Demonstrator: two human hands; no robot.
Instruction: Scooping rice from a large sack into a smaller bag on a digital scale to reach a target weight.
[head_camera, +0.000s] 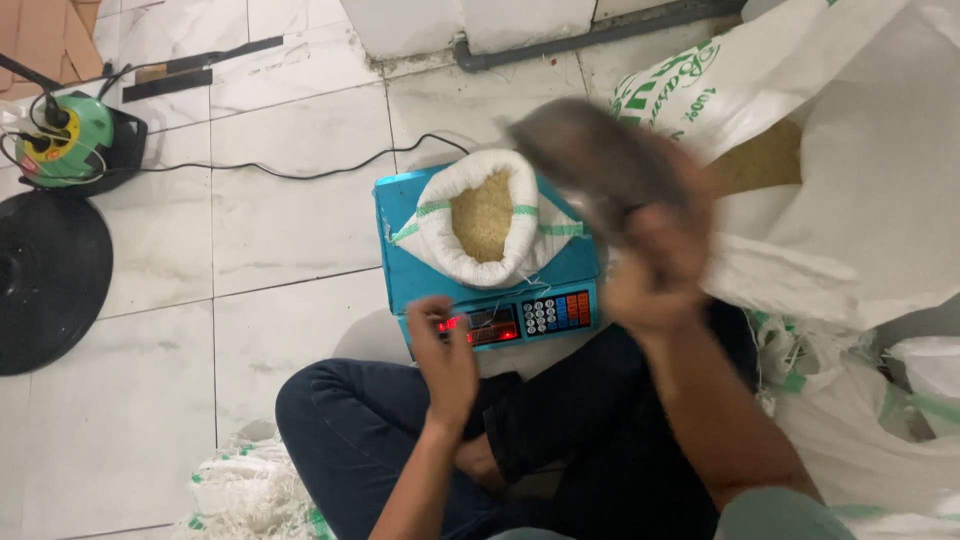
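A small white woven sack (440, 235), open at the top and full of pale grain (483, 215), sits on a blue electronic scale (400, 275) on the tiled floor. My left hand (442, 345) rests at the scale's front panel, fingers on the red lit display (490, 327) beside the keypad (556, 313). My right hand (655, 275) is blurred by motion and grips a dark metal scoop (595, 160), held between the small sack and a large open white sack (860, 170) showing more grain (765, 160) on the right.
My crossed legs in dark trousers (360, 430) lie in front of the scale. A black cable (300, 172) runs across the tiles to a green device (65, 140) at far left, above a black disc (45, 280). More white sacks (880, 440) lie at right, another (245, 490) at lower left.
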